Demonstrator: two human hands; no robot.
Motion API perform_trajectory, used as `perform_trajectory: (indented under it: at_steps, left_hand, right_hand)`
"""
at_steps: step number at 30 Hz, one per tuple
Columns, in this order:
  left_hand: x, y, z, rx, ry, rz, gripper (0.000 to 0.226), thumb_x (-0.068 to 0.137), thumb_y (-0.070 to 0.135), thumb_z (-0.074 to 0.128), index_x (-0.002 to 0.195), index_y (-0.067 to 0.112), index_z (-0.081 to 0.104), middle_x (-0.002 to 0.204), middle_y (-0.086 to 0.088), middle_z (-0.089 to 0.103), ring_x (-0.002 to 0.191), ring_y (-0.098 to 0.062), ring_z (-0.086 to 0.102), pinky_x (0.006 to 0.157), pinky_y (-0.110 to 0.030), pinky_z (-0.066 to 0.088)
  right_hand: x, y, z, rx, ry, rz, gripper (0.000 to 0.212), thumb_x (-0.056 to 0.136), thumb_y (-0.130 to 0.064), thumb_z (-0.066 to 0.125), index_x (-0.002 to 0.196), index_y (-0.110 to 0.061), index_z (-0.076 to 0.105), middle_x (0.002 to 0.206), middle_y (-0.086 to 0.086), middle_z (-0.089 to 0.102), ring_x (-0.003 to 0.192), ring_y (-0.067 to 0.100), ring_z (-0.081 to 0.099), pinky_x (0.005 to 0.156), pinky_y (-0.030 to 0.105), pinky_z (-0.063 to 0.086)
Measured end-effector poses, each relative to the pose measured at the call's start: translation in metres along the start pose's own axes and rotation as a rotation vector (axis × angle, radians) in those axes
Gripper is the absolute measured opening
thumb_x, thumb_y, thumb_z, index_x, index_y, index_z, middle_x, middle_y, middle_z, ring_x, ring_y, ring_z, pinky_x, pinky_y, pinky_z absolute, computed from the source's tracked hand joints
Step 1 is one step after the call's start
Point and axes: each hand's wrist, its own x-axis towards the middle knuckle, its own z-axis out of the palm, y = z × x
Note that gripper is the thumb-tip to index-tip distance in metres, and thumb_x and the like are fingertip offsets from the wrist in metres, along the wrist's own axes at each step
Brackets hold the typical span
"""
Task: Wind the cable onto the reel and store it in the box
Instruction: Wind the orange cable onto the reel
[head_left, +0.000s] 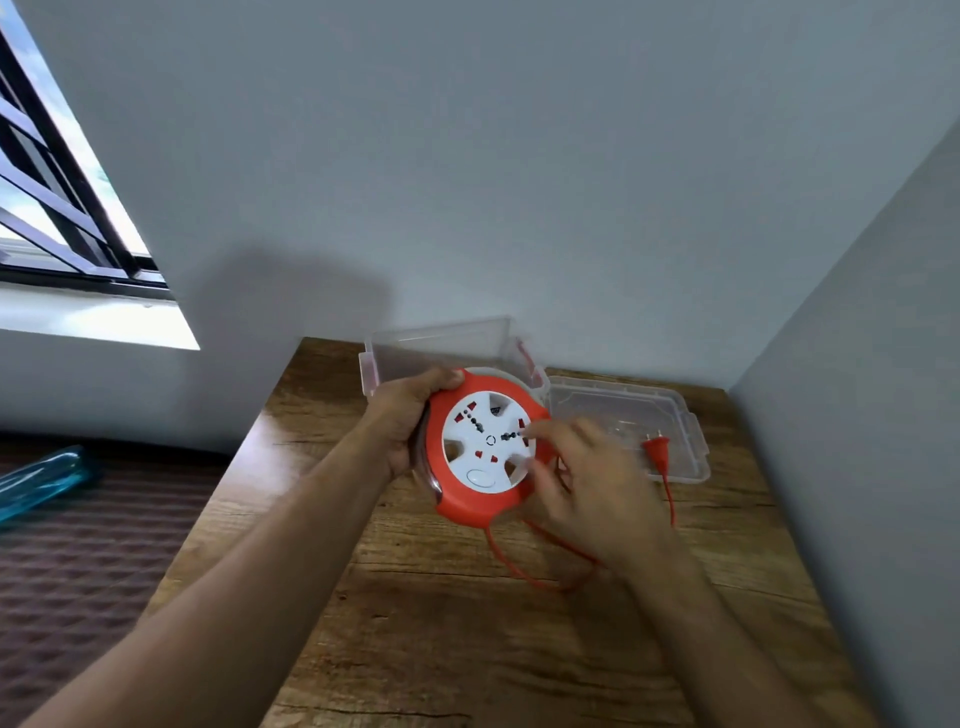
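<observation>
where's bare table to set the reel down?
Free: the near wood of the table, between the forearms, below the cable loop. Also the strip by the left edge, beside the left hand. Crowded: the far side, with box, lid and plug.

This looks like a room in a home. A wooden desk (467, 623) stands in a corner of plain grey walls (519, 156). A barred window (62, 197) and a quilted brown bed cover (93, 561) lie beside its left edge.
</observation>
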Motion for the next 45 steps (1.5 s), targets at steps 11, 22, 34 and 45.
perform_trajectory:
  at_steps: [11, 22, 34, 45]
  left_hand:
    - [-0.008, -0.004, 0.004, 0.069, 0.04, 0.154, 0.026, 0.084, 0.012, 0.079, 0.105, -0.004, 0.078, 0.106, -0.03, 0.078, 0.085, -0.039, 0.076, 0.083, -0.054, 0.064]
    - [-0.022, -0.013, 0.01, 0.059, 0.039, 0.223, 0.007, 0.085, 0.006, 0.078, 0.082, 0.01, 0.083, 0.079, -0.014, 0.082, 0.066, -0.027, 0.079, 0.054, -0.035, 0.062]
    - [-0.034, -0.037, 0.029, 0.245, 0.013, 0.602, 0.029, 0.083, 0.004, 0.082, 0.105, 0.024, 0.082, 0.102, 0.003, 0.085, 0.093, -0.016, 0.08, 0.075, -0.029, 0.064]
    - [-0.029, -0.012, 0.013, 0.021, 0.037, 0.172, 0.015, 0.085, 0.009, 0.078, 0.098, 0.003, 0.081, 0.088, -0.019, 0.081, 0.071, -0.032, 0.078, 0.057, -0.038, 0.064]
  right_hand:
    - [0.01, -0.024, 0.031, -0.229, -0.143, -0.069, 0.075, 0.081, -0.032, 0.074, 0.139, -0.043, 0.027, 0.145, 0.012, 0.04, 0.079, 0.034, 0.067, 0.059, 0.044, 0.06]
    - [0.015, -0.007, 0.022, -0.435, -0.147, -0.387, 0.064, 0.081, -0.051, 0.072, 0.135, -0.046, 0.037, 0.123, 0.016, 0.065, 0.077, 0.035, 0.07, 0.054, 0.039, 0.058]
    - [0.006, -0.053, 0.032, 1.44, 0.052, 1.07, 0.041, 0.091, -0.037, 0.067, 0.122, -0.015, 0.053, 0.066, 0.006, 0.064, 0.04, 0.011, 0.055, 0.035, 0.02, 0.039]
    - [-0.014, 0.013, 0.005, -0.413, -0.152, -0.386, 0.065, 0.087, -0.034, 0.074, 0.144, -0.035, 0.044, 0.141, 0.02, 0.05, 0.088, 0.035, 0.069, 0.048, 0.039, 0.058]
